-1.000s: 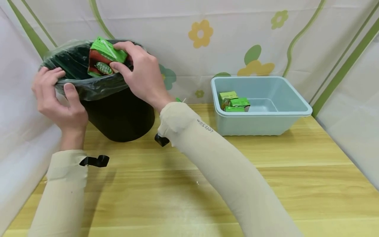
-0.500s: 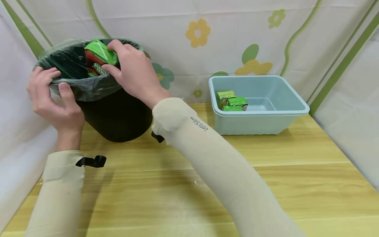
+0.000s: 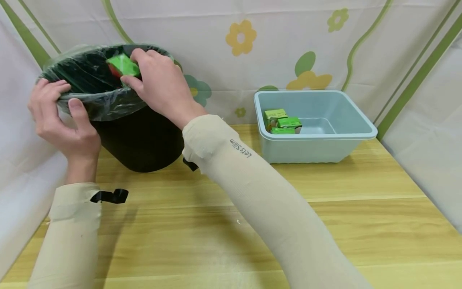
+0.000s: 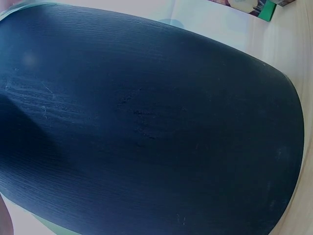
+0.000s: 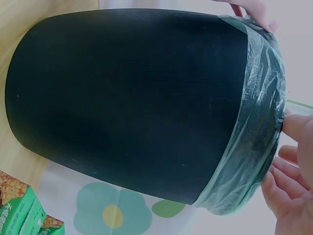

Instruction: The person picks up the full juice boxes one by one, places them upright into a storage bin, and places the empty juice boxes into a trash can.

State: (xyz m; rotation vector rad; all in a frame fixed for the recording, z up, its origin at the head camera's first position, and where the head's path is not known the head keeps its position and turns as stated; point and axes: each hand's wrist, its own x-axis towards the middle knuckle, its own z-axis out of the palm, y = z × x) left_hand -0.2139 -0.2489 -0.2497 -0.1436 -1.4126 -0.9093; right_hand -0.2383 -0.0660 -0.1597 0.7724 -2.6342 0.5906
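Observation:
A black trash can [image 3: 140, 140] lined with a clear plastic bag [image 3: 112, 106] stands tilted at the left in the head view. My left hand [image 3: 66, 120] grips its rim, fingers over the edge and thumb against the bag outside. Inside the mouth is a green and red juice box [image 3: 124, 65], blurred and low beside the right fingertips. My right hand [image 3: 164, 84] is over the can's right rim, thumb and index finger apart. From the right wrist view, the right hand [image 5: 293, 171] shows at the bagged rim and the box is hidden by the can.
At the right on the wooden table [image 3: 325, 233] is a light blue plastic bin [image 3: 303, 150] with several green drink cartons [image 3: 288, 122] at its left end. More green cartons [image 5: 22, 210] stand beside the can in the right wrist view. A flowered curtain [image 3: 216, 80] hangs behind.
The juice box has gone from above the rim, between the right thumb and index finger, down into the can and away from the fingertips. The left hand keeps its hold.

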